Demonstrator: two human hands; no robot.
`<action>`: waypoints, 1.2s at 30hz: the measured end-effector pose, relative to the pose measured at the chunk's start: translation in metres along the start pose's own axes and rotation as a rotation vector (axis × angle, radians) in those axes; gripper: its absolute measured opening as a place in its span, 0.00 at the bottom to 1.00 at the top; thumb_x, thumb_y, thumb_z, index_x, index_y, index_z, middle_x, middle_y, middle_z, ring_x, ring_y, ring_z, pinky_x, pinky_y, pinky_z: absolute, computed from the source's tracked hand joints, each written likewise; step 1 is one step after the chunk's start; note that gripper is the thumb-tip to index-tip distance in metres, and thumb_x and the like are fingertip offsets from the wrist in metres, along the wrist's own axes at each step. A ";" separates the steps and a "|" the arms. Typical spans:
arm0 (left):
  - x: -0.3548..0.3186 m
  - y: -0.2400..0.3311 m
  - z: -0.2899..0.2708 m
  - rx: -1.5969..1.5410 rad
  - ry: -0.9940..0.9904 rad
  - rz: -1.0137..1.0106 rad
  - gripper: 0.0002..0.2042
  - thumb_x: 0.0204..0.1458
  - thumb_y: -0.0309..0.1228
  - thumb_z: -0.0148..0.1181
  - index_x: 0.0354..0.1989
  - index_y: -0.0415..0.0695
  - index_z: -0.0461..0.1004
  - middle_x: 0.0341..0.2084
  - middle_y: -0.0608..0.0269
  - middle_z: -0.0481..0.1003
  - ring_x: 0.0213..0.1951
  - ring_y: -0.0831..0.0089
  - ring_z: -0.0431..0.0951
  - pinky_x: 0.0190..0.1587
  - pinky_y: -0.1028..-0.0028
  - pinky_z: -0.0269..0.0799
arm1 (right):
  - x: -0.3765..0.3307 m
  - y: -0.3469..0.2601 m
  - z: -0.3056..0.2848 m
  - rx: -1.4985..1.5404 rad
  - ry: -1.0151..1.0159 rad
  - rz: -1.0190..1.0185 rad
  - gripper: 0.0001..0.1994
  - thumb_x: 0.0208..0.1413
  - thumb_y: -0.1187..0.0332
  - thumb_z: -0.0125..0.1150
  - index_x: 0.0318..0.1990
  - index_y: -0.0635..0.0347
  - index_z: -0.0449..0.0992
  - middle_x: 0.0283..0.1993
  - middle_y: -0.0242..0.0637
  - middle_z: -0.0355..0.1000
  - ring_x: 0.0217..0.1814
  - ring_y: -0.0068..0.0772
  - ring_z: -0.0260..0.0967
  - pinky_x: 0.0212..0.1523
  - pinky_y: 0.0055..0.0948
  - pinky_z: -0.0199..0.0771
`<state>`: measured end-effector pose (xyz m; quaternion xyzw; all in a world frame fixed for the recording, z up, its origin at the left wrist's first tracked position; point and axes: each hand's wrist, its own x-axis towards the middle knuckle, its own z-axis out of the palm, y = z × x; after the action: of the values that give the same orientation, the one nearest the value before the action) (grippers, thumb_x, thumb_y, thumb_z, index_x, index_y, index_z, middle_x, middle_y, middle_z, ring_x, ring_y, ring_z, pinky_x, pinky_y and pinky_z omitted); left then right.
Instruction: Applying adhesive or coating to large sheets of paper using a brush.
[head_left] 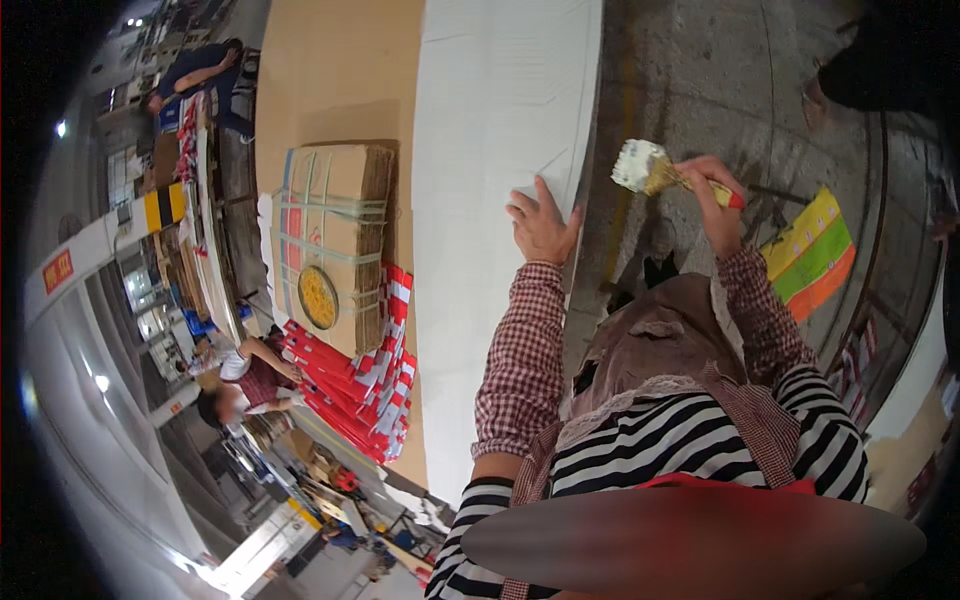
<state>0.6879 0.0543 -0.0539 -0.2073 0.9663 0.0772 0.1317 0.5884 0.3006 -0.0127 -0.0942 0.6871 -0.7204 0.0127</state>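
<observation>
Left hand (546,228) flat on the white sheet (490,350), back upward, fingers spread, right beside the table's right-hand edge! Right hand (718,195) is well away from it, out past that same edge and above the grey floor (700,75), fingers closed around the handle of a broad brush (657,174). And look at that brush: yellowish at the middle, red at the tip of the handle, bristles thick with white stuff and aimed back toward the table (340,70). So the hands are apart, one pressed down with nothing in its grasp, the other clamped on its tool.

Over to the table now, where the white sheet runs lengthwise along the right-hand edge, brown surface showing to its left. On that brown strip, toward the left-hand edge, sits a strapped bundle of cardboard (340,230), pale green bands crossing it both ways. A round yellow shape shows on its face; printed or real, one cannot tell. Just below it, red and white pieces (370,400) fan out toward the table's lower left corner, some touching the bundle.

Beyond the left-hand edge, a co-worker (255,375) reaches toward those pieces. Right of the right hand, a yellow, green and orange panel (815,255) shows near the checked sleeve (755,305).
</observation>
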 end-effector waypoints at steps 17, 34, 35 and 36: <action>-0.001 -0.016 -0.018 -0.098 -0.075 0.059 0.37 0.49 0.51 0.54 0.66 0.48 0.51 0.58 0.31 0.55 0.56 0.33 0.59 0.50 0.53 0.67 | 0.042 0.054 0.022 0.163 -0.190 0.082 0.07 0.59 0.71 0.54 0.31 0.63 0.76 0.32 0.32 0.72 0.35 0.23 0.68 0.37 0.26 0.68; 0.000 -0.018 -0.021 -0.184 -0.109 0.038 0.36 0.49 0.50 0.54 0.65 0.49 0.53 0.59 0.31 0.55 0.58 0.34 0.58 0.52 0.56 0.67 | 0.038 0.057 0.038 0.110 -0.277 0.070 0.07 0.57 0.74 0.53 0.29 0.66 0.75 0.30 0.34 0.72 0.32 0.24 0.68 0.35 0.25 0.68; 0.001 -0.018 -0.021 -0.180 -0.087 0.055 0.36 0.49 0.50 0.55 0.65 0.49 0.53 0.58 0.31 0.55 0.58 0.34 0.59 0.51 0.56 0.67 | 0.037 0.055 0.037 0.124 -0.289 0.104 0.07 0.56 0.74 0.54 0.29 0.65 0.75 0.29 0.34 0.72 0.32 0.23 0.68 0.35 0.25 0.68; 0.001 -0.018 -0.021 -0.178 -0.066 0.071 0.36 0.48 0.50 0.55 0.65 0.49 0.54 0.58 0.31 0.55 0.57 0.34 0.59 0.51 0.56 0.67 | 0.037 0.054 0.036 0.138 -0.302 0.139 0.06 0.56 0.75 0.54 0.28 0.65 0.75 0.29 0.34 0.72 0.32 0.23 0.68 0.34 0.25 0.68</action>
<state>0.6902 0.0331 -0.0363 -0.1812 0.9575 0.1739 0.1415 0.5514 0.2563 -0.0601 -0.1526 0.6312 -0.7408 0.1719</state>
